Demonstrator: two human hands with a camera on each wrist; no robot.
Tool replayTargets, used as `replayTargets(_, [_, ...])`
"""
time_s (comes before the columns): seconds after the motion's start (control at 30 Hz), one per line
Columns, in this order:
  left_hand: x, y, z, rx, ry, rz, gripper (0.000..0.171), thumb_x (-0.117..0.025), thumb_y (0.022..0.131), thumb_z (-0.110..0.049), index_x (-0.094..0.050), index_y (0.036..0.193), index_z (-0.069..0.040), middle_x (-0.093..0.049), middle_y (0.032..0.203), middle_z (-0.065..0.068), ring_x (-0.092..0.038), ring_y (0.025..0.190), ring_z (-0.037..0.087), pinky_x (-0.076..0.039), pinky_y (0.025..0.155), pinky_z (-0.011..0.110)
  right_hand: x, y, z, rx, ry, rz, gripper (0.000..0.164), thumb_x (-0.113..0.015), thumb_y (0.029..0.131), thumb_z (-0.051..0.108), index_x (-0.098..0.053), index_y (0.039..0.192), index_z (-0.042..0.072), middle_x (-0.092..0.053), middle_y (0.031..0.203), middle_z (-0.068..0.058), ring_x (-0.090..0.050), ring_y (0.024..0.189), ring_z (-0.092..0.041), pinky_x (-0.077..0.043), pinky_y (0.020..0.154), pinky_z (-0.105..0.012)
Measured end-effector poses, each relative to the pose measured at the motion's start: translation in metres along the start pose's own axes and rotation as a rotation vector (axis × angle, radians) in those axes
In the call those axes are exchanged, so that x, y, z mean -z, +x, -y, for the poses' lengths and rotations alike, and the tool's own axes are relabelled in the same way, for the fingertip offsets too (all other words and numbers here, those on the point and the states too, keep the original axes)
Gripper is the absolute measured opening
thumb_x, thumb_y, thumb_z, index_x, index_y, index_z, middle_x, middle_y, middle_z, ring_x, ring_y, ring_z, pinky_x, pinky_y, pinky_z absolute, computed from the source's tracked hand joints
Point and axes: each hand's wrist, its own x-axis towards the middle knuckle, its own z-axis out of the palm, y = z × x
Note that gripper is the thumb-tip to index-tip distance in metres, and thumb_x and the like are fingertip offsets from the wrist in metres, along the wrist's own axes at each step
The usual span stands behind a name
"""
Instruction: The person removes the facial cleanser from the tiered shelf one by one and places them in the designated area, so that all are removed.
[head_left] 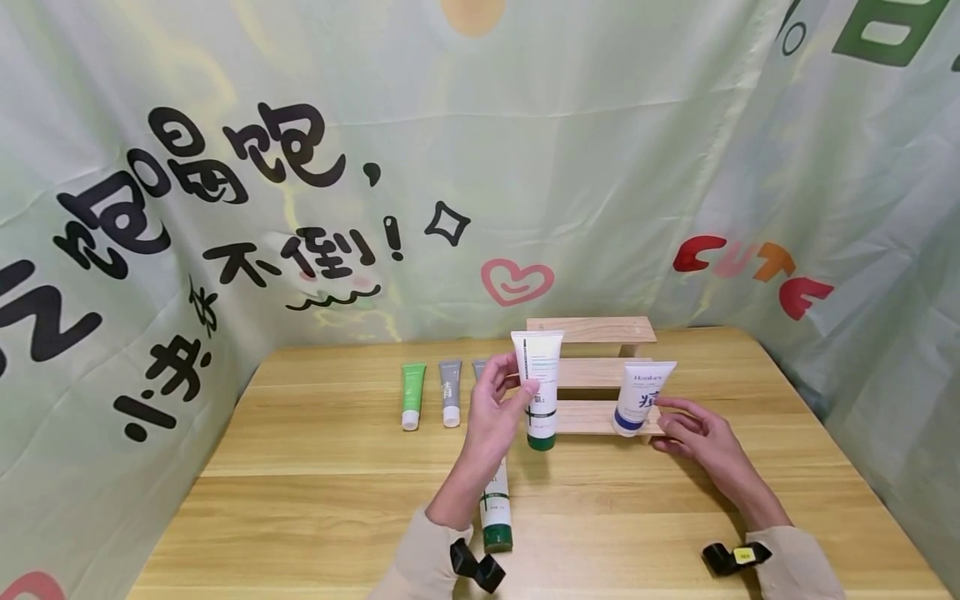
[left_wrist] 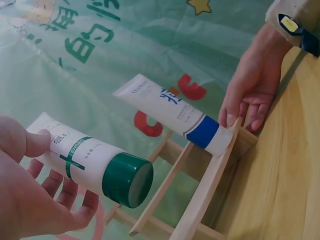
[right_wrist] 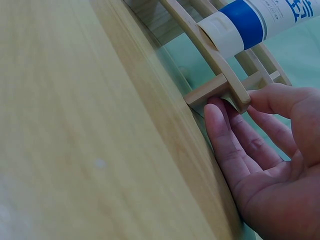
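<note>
My left hand (head_left: 491,412) grips a white squeeze tube with a green cap (head_left: 543,383), cap down, in front of the stepped wooden rack (head_left: 588,371). In the left wrist view the thumb lies on one side of this tube and the fingers curl round the other. A white tube with a blue band (head_left: 643,396) stands cap down on the rack's lowest step, near its right end. My right hand (head_left: 701,437) holds that end of the step, its fingers bent around the board's tip (right_wrist: 241,102). The blue-banded tube is apart from the right fingers.
On the table (head_left: 322,450), left of the rack, lie a green tube (head_left: 413,392) and a grey tube (head_left: 450,392). Another grey tube (head_left: 478,367) is mostly hidden behind my left hand. A second white tube with a green cap (head_left: 497,508) lies beneath the left forearm.
</note>
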Motion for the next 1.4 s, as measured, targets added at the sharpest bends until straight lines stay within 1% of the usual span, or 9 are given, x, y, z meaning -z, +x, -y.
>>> replayTargets(0.13, [0.006,-0.002,-0.004,0.014,0.008,-0.006,0.039,-0.069,0.097,-0.005,-0.055,0.133,-0.005,-0.062,0.128,0.010,-0.059,0.114,0.026,-0.052,0.096,0.036,0.000,0.000,-0.001,-0.001,0.003,0.000,0.029,-0.065,0.102,0.018,-0.062,0.131,0.018,-0.071,0.111,0.003,-0.073,0.093,-0.018,-0.060,0.083,-0.033])
replayTargets(0.3, [0.013,-0.005,-0.007,0.014,0.050,-0.040,0.038,-0.072,0.096,-0.007,-0.057,0.131,-0.005,-0.063,0.127,0.010,-0.060,0.111,0.027,-0.053,0.093,0.035,0.000,0.000,-0.001,0.001,0.003,0.007,0.028,-0.065,0.103,0.017,-0.062,0.130,0.020,-0.071,0.112,0.003,-0.073,0.093,-0.018,-0.060,0.083,-0.033])
replayTargets(0.5, [0.020,-0.009,-0.009,0.014,0.073,-0.086,0.037,-0.074,0.094,-0.007,-0.060,0.128,-0.006,-0.067,0.122,0.010,-0.062,0.107,0.026,-0.054,0.090,0.034,-0.001,0.000,-0.001,0.009,0.011,0.005,0.030,-0.065,0.103,0.017,-0.061,0.132,0.015,-0.071,0.111,0.002,-0.073,0.093,-0.018,-0.060,0.083,-0.033])
replayTargets(0.67, [0.027,-0.012,-0.010,0.000,0.094,-0.134,0.036,-0.076,0.093,-0.009,-0.063,0.127,-0.007,-0.068,0.119,0.009,-0.064,0.105,0.025,-0.052,0.093,0.035,-0.001,0.000,-0.002,0.007,0.008,-0.002,0.035,-0.065,0.103,0.017,-0.059,0.136,0.008,-0.071,0.111,0.003,-0.074,0.093,-0.018,-0.060,0.083,-0.033])
replayTargets(0.8, [0.032,-0.014,-0.010,0.012,0.087,-0.156,0.035,-0.075,0.094,-0.008,-0.063,0.127,-0.006,-0.068,0.120,0.009,-0.063,0.105,0.026,-0.052,0.094,0.036,-0.001,0.000,-0.003,0.003,0.000,-0.002,0.035,-0.065,0.103,0.018,-0.059,0.136,0.009,-0.071,0.111,0.004,-0.073,0.093,-0.017,-0.060,0.083,-0.033])
replayTargets(1.0, [0.039,-0.020,-0.009,0.056,0.082,-0.178,0.034,-0.074,0.094,-0.007,-0.063,0.126,-0.007,-0.065,0.122,0.009,-0.063,0.099,0.025,-0.054,0.085,0.031,-0.001,-0.001,-0.002,0.001,0.013,0.002,0.031,-0.065,0.103,0.018,-0.061,0.134,0.014,-0.071,0.112,0.004,-0.073,0.094,-0.017,-0.060,0.083,-0.033])
replayTargets(1.1, [0.044,-0.022,-0.007,0.061,0.089,-0.204,0.035,-0.074,0.094,-0.006,-0.063,0.127,-0.006,-0.064,0.122,0.010,-0.063,0.096,0.023,-0.054,0.079,0.028,-0.001,-0.001,-0.002,0.005,0.020,0.006,0.030,-0.065,0.103,0.017,-0.061,0.132,0.016,-0.071,0.111,0.003,-0.073,0.093,-0.017,-0.060,0.083,-0.033])
replayTargets(1.27, [0.053,-0.023,-0.004,0.032,0.103,-0.238,0.038,-0.073,0.093,-0.002,-0.062,0.129,-0.004,-0.065,0.120,0.013,-0.062,0.090,0.020,-0.052,0.074,0.025,-0.001,0.001,-0.002,0.005,0.039,0.001,0.029,-0.065,0.102,0.015,-0.062,0.131,0.015,-0.072,0.110,0.003,-0.073,0.093,-0.017,-0.060,0.082,-0.033])
replayTargets(1.4, [0.060,-0.025,-0.004,0.021,0.123,-0.246,0.040,-0.073,0.093,-0.001,-0.062,0.131,-0.004,-0.065,0.119,0.013,-0.062,0.089,0.020,-0.053,0.074,0.025,-0.001,0.000,-0.002,0.012,0.042,0.008,0.030,-0.065,0.102,0.014,-0.062,0.132,0.015,-0.072,0.110,0.003,-0.073,0.094,-0.016,-0.060,0.082,-0.033])
